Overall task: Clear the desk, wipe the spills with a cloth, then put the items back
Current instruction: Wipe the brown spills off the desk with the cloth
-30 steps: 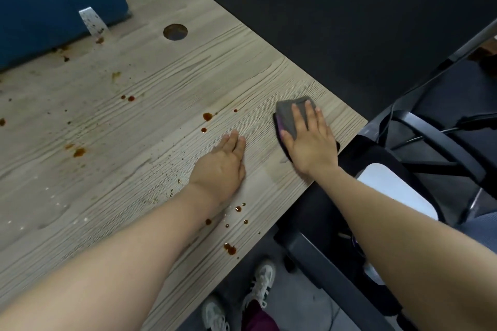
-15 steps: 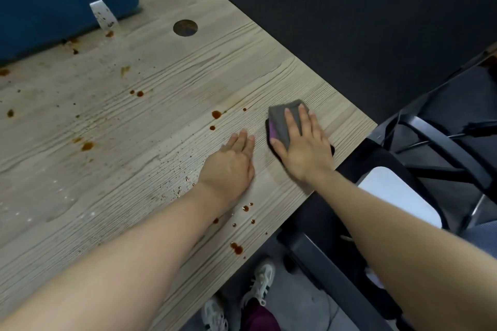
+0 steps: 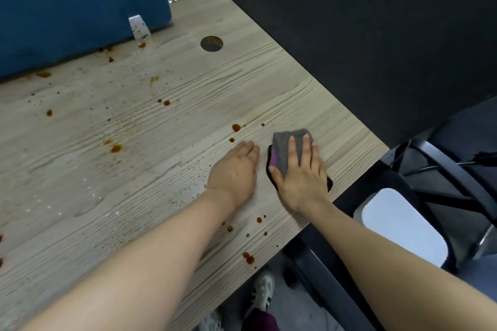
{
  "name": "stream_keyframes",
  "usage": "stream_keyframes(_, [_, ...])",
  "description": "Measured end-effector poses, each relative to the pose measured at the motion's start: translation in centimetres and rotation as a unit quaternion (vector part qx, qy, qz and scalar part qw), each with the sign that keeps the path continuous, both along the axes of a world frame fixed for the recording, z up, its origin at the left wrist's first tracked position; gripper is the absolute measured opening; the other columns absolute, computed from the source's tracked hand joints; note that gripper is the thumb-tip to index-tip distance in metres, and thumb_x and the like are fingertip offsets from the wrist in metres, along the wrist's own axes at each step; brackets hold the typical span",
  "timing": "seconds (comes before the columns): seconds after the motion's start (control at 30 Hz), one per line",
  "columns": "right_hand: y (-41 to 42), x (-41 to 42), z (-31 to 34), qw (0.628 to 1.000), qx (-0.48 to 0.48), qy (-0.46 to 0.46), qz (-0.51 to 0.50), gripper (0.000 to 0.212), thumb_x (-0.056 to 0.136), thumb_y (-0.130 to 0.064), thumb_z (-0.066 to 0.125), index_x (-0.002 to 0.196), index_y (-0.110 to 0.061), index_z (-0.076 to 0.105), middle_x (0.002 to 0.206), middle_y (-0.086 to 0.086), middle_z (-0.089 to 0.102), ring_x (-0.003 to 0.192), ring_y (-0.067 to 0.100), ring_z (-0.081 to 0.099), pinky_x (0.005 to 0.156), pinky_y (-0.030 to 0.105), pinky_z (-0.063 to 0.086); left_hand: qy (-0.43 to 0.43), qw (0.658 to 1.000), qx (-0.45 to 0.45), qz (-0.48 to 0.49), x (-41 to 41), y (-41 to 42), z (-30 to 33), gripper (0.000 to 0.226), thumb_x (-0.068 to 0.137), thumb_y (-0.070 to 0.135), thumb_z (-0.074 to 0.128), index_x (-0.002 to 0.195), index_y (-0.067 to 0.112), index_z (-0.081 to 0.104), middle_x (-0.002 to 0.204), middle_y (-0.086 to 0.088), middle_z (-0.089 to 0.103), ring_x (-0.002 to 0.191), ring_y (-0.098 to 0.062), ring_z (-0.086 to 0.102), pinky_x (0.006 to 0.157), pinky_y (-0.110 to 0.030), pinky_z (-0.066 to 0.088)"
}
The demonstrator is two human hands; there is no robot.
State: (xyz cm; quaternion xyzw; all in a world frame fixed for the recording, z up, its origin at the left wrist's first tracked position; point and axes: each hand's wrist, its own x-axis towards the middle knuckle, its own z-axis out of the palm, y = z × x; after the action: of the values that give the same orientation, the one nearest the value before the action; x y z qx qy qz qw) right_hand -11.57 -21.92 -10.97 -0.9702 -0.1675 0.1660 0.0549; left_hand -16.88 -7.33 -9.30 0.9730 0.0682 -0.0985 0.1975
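1. A blue partition (image 3: 75, 8) stands along the far left of the wood-grain desk (image 3: 80, 169), where brown spills (image 3: 116, 148) dot the top.
2. The left hand (image 3: 235, 172) lies flat, fingers straight.
3. Just beside it, the right hand (image 3: 301, 174) presses the grey cloth (image 3: 282, 148) flat near the desk's right edge.
4. A black chair (image 3: 430, 183) stands past that edge.

Bare forearms, no sleeves; white sneakers (image 3: 262, 295) with dark stripes, maroon trouser leg (image 3: 259, 321).
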Motion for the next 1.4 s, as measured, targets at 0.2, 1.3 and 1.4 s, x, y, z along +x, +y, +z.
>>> stream_keyframes(0.2, [2.5, 5.2, 0.0, 1.000, -0.008, -0.006, 0.015, 0.076, 0.094, -0.062, 0.017, 0.148, -0.024, -0.020, 0.154, 0.009, -0.027, 0.143, 0.027, -0.020, 0.116, 0.042, -0.007, -0.028, 0.993, 0.054, 0.097, 0.4, 3.6, 0.2, 0.058, 0.097, 0.008, 0.038, 0.151, 0.015, 0.018, 0.159, -0.002, 0.013, 0.145, -0.017, 0.013, 0.116, -0.026, 0.008])
stream_keyframes(1.3, [10.9, 13.3, -0.5, 0.964, 0.008, -0.005, 0.265, 0.071, 0.095, -0.060, 0.020, 0.149, -0.028, -0.013, 0.156, 0.004, -0.023, 0.144, 0.022, -0.019, 0.117, 0.039, -0.004, 0.084, 0.976, 0.069, 0.187, 0.5, 7.6, 0.0, 0.059, 0.100, 0.017, 0.031, 0.153, 0.016, 0.005, 0.160, -0.002, -0.002, 0.147, -0.016, 0.006, 0.115, -0.031, 0.019])
stream_keyframes(1.4, [11.0, 12.5, -0.4, 0.966, 0.009, -0.014, 0.257, 0.071, 0.096, -0.059, 0.019, 0.149, -0.026, -0.015, 0.156, 0.007, -0.024, 0.144, 0.023, -0.020, 0.116, 0.039, -0.006, 0.086, 0.977, 0.062, 0.183, 0.6, 7.6, 0.0, 0.060, 0.100, 0.016, 0.032, 0.153, 0.016, 0.004, 0.160, -0.002, -0.004, 0.147, -0.017, 0.005, 0.115, -0.031, 0.019])
